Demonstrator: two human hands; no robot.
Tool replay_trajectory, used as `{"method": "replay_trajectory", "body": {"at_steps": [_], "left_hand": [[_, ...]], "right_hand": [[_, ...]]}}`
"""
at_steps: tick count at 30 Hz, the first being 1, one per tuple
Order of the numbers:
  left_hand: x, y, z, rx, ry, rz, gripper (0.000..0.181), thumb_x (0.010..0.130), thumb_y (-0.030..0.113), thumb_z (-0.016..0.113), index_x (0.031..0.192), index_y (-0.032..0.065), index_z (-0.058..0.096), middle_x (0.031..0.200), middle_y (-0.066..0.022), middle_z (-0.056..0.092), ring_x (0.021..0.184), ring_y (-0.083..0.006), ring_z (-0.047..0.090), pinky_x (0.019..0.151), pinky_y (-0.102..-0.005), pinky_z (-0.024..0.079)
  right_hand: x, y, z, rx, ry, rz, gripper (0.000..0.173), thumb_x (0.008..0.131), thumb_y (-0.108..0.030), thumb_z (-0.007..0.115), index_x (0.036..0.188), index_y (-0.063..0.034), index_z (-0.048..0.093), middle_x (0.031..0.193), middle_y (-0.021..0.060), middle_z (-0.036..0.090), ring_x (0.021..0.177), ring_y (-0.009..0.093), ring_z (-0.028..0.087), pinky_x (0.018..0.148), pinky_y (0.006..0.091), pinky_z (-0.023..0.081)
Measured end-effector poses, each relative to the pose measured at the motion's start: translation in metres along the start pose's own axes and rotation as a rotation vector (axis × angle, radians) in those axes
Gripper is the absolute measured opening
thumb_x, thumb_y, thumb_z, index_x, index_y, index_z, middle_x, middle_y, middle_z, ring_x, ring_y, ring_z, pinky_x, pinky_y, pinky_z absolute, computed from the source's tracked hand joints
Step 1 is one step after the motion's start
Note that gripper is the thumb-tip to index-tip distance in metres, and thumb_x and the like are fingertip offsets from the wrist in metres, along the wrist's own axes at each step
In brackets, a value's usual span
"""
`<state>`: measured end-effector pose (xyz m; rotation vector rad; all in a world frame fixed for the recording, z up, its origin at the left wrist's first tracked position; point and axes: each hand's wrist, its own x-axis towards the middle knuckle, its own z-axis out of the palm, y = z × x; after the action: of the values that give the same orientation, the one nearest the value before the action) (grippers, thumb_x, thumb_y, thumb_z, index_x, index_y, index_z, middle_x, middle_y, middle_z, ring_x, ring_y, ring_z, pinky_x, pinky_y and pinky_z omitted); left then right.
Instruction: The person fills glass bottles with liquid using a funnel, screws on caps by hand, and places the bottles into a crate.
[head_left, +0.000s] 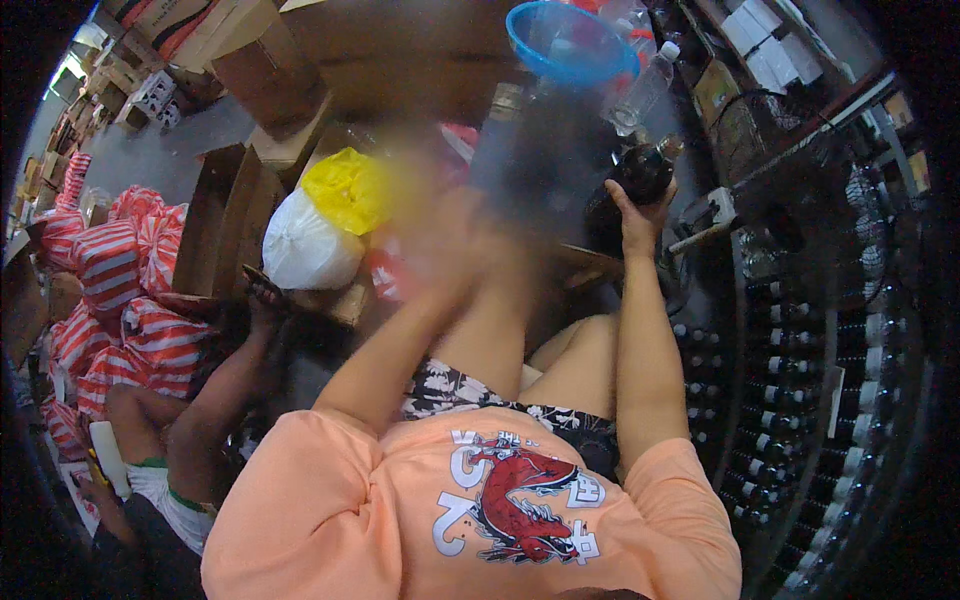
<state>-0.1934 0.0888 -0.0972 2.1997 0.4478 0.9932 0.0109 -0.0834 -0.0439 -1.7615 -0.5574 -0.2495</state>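
Observation:
My right hand is raised ahead of my right knee, with its thumb and fingers wrapped around a dark glossy bottle. My left forearm reaches forward over my left leg. A smeared patch in the picture blurs my left hand, so its fingers and anything in them cannot be made out. Left of that hand lie a yellow plastic bag and a full white plastic bag. A red and white piece of plastic shows close to my left wrist.
A blue plastic basin and a clear plastic bottle stand ahead. Rows of capped bottles line my right side. At left are an open cardboard box, red-striped bags and another person's arm.

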Motion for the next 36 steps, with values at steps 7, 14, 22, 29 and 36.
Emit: {"method": "replay_trajectory", "body": {"at_steps": [7, 14, 22, 29, 36], "left_hand": [[0.001, 0.067, 0.011, 0.013, -0.187, -0.050, 0.039, 0.076, 0.021, 0.068, 0.111, 0.0078, 0.058, 0.124, -0.0169, 0.044, 0.112, -0.0365, 0.044, 0.094, -0.0417, 0.039], [0.026, 0.112, -0.015, 0.298, -0.545, -0.087, 0.042, 0.072, 0.019, 0.071, 0.111, 0.0091, 0.059, 0.125, -0.0147, 0.044, 0.114, -0.0355, 0.042, 0.095, -0.0443, 0.036], [0.023, 0.107, -0.006, 0.242, -0.499, -0.079, 0.043, 0.070, 0.018, 0.072, 0.111, 0.0103, 0.058, 0.127, -0.0134, 0.043, 0.115, -0.0352, 0.041, 0.093, -0.0458, 0.036], [-0.005, 0.043, 0.042, 0.259, -0.173, -0.050, 0.045, 0.069, 0.022, 0.073, 0.110, 0.0130, 0.059, 0.128, -0.0127, 0.042, 0.115, -0.0351, 0.041, 0.093, -0.0463, 0.036], [-0.008, 0.035, 0.048, 0.273, -0.169, -0.030, 0.045, 0.069, 0.023, 0.072, 0.110, 0.0130, 0.059, 0.130, -0.0121, 0.041, 0.117, -0.0338, 0.039, 0.093, -0.0452, 0.035]], "right_hand": [[0.006, -0.003, 0.007, 0.166, -0.009, -0.021, 0.072, 0.067, -0.012, 0.079, 0.123, -0.0058, 0.035, 0.114, 0.0077, 0.050, 0.105, 0.019, 0.050, 0.092, 0.0328, 0.039], [0.026, -0.061, -0.018, 0.185, -0.120, -0.139, 0.064, 0.068, -0.010, 0.078, 0.119, -0.0056, 0.041, 0.109, 0.0066, 0.052, 0.100, 0.017, 0.053, 0.088, 0.0315, 0.042], [0.070, -0.155, -0.049, -0.256, -0.367, -0.163, 0.075, 0.059, -0.020, 0.080, 0.122, -0.0019, 0.045, 0.113, 0.0124, 0.057, 0.104, 0.023, 0.054, 0.093, 0.0329, 0.040], [0.098, -0.201, -0.048, -0.623, -0.540, -0.176, 0.094, 0.054, -0.035, 0.076, 0.129, 0.0064, 0.038, 0.125, 0.0228, 0.049, 0.119, 0.029, 0.047, 0.100, 0.0323, 0.034], [0.119, -0.215, -0.045, -0.740, -0.618, -0.208, 0.090, 0.053, -0.034, 0.074, 0.125, 0.0086, 0.041, 0.119, 0.0231, 0.053, 0.110, 0.029, 0.052, 0.097, 0.0323, 0.037]]}}
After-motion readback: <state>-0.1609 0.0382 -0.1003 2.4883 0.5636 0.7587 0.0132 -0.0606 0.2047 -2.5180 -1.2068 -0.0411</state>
